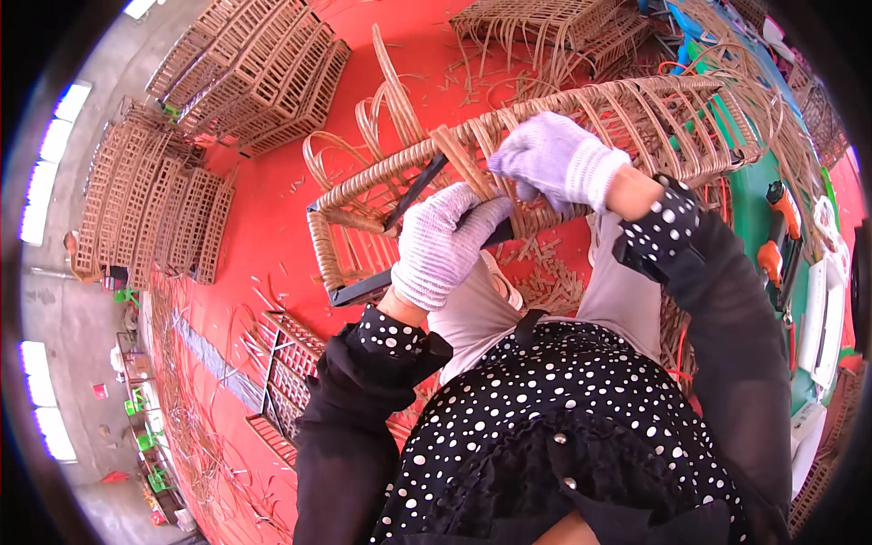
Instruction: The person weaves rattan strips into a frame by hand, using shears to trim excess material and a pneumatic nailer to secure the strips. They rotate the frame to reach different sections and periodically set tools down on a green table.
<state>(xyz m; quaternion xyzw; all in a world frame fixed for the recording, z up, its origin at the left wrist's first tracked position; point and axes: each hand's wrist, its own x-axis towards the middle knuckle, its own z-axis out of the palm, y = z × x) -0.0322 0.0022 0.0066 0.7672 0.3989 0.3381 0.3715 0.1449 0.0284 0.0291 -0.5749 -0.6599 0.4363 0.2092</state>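
Note:
A long frame (636, 102) wound and laced with brown wicker strips lies across in front of me, above my knees. Dark metal bars (360, 290) show bare at its left end. My left hand (445, 238), in a pale knitted glove, is closed at the frame's near side, its fingers against the strips. My right hand (556, 163), gloved alike, is bent with its fingers pinched at the flat wicker strips (460, 156) that cross the frame. The fingertips of both hands are partly hidden. Several loose strip loops (389, 107) stand up from the far edge.
Stacked wicker frames (259, 77) stand at the far left, others (554, 23) at the far side. Offcuts (549, 282) litter the red floor (300, 195). On a green surface (804, 386) at the right lie an orange-and-black tool (774, 259) and loose strips. A partly woven frame (286, 372) lies lower left.

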